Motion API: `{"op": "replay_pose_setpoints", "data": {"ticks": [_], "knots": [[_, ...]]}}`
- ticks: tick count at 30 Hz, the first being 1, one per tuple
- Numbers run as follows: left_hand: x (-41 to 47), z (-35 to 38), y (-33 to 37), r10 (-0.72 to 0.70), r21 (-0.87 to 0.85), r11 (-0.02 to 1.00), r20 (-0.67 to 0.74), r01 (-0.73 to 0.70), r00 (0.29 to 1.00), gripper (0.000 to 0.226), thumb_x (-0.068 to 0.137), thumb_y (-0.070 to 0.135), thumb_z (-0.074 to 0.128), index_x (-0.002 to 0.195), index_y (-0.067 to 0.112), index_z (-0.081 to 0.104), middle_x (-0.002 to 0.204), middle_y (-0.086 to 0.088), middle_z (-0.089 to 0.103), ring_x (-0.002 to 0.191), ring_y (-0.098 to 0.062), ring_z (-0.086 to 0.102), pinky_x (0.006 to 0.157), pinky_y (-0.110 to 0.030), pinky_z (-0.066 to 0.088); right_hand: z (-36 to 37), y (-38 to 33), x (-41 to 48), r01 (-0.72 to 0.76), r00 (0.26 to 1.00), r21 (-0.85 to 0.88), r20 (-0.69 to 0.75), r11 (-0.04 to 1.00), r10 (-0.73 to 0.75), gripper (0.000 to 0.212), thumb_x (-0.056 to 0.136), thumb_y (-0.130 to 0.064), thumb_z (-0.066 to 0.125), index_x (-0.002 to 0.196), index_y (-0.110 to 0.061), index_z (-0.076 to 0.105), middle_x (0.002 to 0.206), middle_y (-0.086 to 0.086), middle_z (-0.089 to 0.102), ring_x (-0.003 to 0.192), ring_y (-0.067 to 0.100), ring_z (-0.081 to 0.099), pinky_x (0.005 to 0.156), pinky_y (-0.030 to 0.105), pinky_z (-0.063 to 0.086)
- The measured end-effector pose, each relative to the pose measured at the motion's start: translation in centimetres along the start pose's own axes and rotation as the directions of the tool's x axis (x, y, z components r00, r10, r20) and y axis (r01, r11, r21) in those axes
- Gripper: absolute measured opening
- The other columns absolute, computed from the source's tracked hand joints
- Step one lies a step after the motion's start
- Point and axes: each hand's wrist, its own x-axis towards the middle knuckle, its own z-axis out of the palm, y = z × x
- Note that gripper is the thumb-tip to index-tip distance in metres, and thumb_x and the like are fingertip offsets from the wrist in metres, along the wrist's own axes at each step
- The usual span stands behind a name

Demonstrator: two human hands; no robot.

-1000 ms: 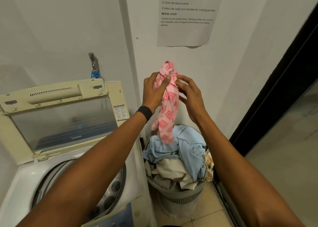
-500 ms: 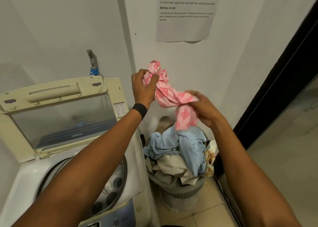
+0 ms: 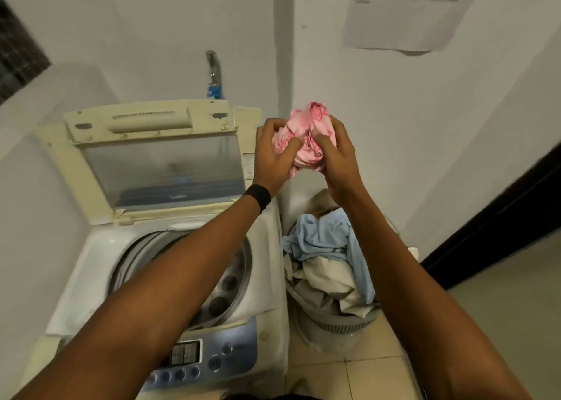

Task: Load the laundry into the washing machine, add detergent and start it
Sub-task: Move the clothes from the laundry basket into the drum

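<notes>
pink cloth (image 3: pixel 314 118) is sitting bunched into a ball between both your hands, up in the air near the wall, above the gap between the washing machine (image 3: pixel 267 266) and the laundry basket (image 3: pixel 334 328). your left hand (image 3: pixel 273 156) is clenching round its left side and your right hand (image 3: pixel 337 162) is curling round the right, with a thumb digging into the folds.

by the look of it, you're handling something light, soft and floppy. nothing is looking fragile or slippery, but i'm guessing it's going to unfurl as soon as you're loosening off. so you're better off gripping the whole wad than one trailing corner.

the lid (image 3: pixel 164 162) is standing open at the back, and the drum (image 3: pixel 233 281) is gaping below. your left forearm is covering much of that opening, so i'm not able to tell whether anything is lying inside. the basket is heaping with a blue garment (image 3: pixel 321 238) and a cream garment (image 3: pixel 328 278), and whatever is sitting under them is hiding. the control panel (image 3: pixel 212 360) is blurring, its labels unreadable, and so is the paper notice (image 3: pixel 406 14). detergent isn't showing anywhere.
</notes>
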Motion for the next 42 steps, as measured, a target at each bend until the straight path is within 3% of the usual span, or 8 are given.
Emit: {"op": "replay_pose_setpoints", "data": {"ticks": [5, 10, 14, 22, 27, 33, 38, 42], "knots": [[-2.4, -7.3, -3.0, -0.068, 0.047, 0.996, -0.083, 0.072, 0.994, 0.055, 0.08, 0.016, 0.068, 0.127, 0.003, 0.042, 0.125, -0.024, 0.047, 0.115, -0.035, 0.056, 0.099, -0.054, 0.053, 6.4, 3.9, -1.7, -0.029, 0.991, -0.006, 0.129, 1.0, 0.029, 0.045, 0.104, -0.028, 0.058, 0.147, -0.02, 0.049, 0.139, 0.005, 0.063, 0.124, 0.024, 0.065, 0.103, 0.051, 0.055], [-5.2, -15.6, -6.5, -0.153, 0.126, 0.978, -0.116, 0.168, 0.981, 0.058, 0.073, 0.045, 0.061, 0.115, 0.012, 0.038, 0.125, -0.025, 0.041, 0.107, -0.025, 0.055, 0.086, -0.036, 0.056, 13.7, 6.7, -4.7, -0.069, 0.966, 0.015, 0.25, 0.998, 0.063, 0.025, 0.105, -0.034, 0.055, 0.126, -0.041, 0.065, 0.123, 0.0, 0.073, 0.113, 0.021, 0.071, 0.09, 0.039, 0.061], [-7.0, -21.7, -9.9, -0.224, 0.232, 0.941, -0.112, 0.245, 0.968, 0.048, 0.078, 0.044, 0.059, 0.107, 0.01, 0.04, 0.109, -0.013, 0.043, 0.091, -0.013, 0.047, 0.079, -0.028, 0.044, 18.8, 10.2, -6.5, -0.195, 0.941, -0.047, 0.272, 0.98, 0.2, 0.047, 0.099, -0.046, 0.049, 0.129, -0.012, 0.059, 0.123, 0.014, 0.063, 0.112, 0.027, 0.068, 0.089, 0.034, 0.061], [-8.2, -29.2, -15.7, -0.285, 0.333, 0.899, -0.049, 0.285, 0.957, 0.023, 0.097, 0.026, 0.059, 0.102, 0.003, 0.058, 0.1, -0.016, 0.063, 0.091, -0.031, 0.061, 0.084, -0.05, 0.055, 25.2, 13.9, -8.8, -0.174, 0.93, -0.231, 0.282, 0.957, 0.237, 0.033, 0.106, -0.03, 0.056, 0.137, -0.018, 0.054, 0.122, 0.002, 0.068, 0.106, 0.018, 0.072, 0.088, 0.037, 0.062], [-8.8, -31.7, -18.6, -0.334, 0.406, 0.866, 0.034, 0.292, 0.942, 0.012, 0.097, 0.017, 0.067, 0.103, 0.008, 0.061, 0.101, -0.008, 0.065, 0.092, -0.023, 0.063, 0.082, -0.038, 0.057, 27.3, 15.6, -8.7, -0.213, 0.899, -0.457, 0.255, 0.863, 0.356, 0.026, 0.105, -0.023, 0.057, 0.124, -0.008, 0.066, 0.113, 0.012, 0.072, 0.103, 0.03, 0.07, 0.095, 0.054, 0.057], [-8.6, -33.2, -20.1, -0.383, 0.417, 0.857, 0.121, 0.303, 0.916, 0.006, 0.099, 0.013, 0.063, 0.099, 0.019, 0.062, 0.099, 0.002, 0.071, 0.091, -0.005, 0.065, 0.076, -0.015, 0.048, 28.8, 16.0, -9.0, -0.175, 0.877, -0.537, 0.296, 0.825, 0.379, 0.024, 0.105, -0.025, 0.055, 0.114, -0.019, 0.076, 0.1, -0.012, 0.074, 0.092, 0.003, 0.07, 0.086, 0.029, 0.057], [-8.4, -31.8, -20.2, -0.369, 0.409, 0.873, 0.197, 0.266, 0.908, 0.005, 0.099, 0.014, 0.064, 0.096, 0.017, 0.065, 0.09, -0.001, 0.071, 0.084, -0.016, 0.067, 0.075, -0.028, 0.054, 27.9, 15.9, -9.7, -0.2, 0.871, -0.518, 0.296, 0.832, 0.393, 0.024, 0.104, -0.021, 0.059, 0.121, -0.012, 0.073, 0.114, 0.003, 0.076, 0.105, 0.015, 0.071, 0.095, 0.031, 0.056], [-7.9, -28.8, -20.0, -0.332, 0.395, 0.896, 0.296, 0.202, 0.896, 0.009, 0.095, 0.011, 0.067, 0.091, 0.019, 0.065, 0.084, 0.009, 0.069, 0.077, -0.002, 0.063, 0.072, -0.024, 0.051, 24.9, 15.3, -10.4, -0.223, 0.903, -0.507, 0.214, 0.833, 0.372, 0.021, 0.102, -0.016, 0.061, 0.118, -0.009, 0.074, 0.111, 0.008, 0.077, 0.104, 0.021, 0.072, 0.092, 0.027, 0.056]]}}
